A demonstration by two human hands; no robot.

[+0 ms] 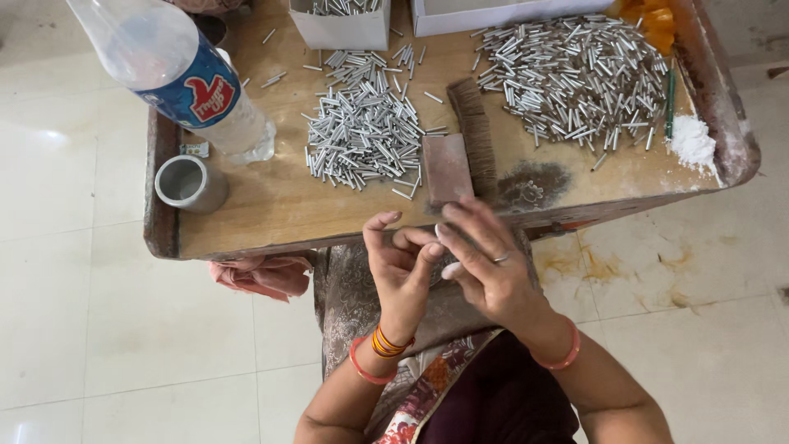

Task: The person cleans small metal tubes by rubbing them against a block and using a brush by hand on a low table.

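The left hand [400, 267] and right hand [485, 263] meet just below the near edge of the counter [271, 205], over the person's lap. Fingers of both are curled together, tips touching, as if pinching something small; whatever sits between them is hidden, so I cannot tell what they grip or whether they are closed on anything.

Nearest to them, at 12 o'clock from the hands, lies a brush [460, 148] with a reddish-brown flat block and dark bristles. At 11 o'clock is a heap of tubes [362, 136]: short, thin, silvery metal cylinders, lying every way. A larger heap of the same tubes [575, 74] spreads at 1 o'clock.

A small white box [341, 29] stands at the far edge, tubes inside. A second, wider white box [493, 12] is beside it. A clear plastic bottle [177, 70] with a blue and red label lies tilted at 10 o'clock; a grey cup [189, 182] stands just below it. White powder [692, 141] is piled at 2 o'clock.
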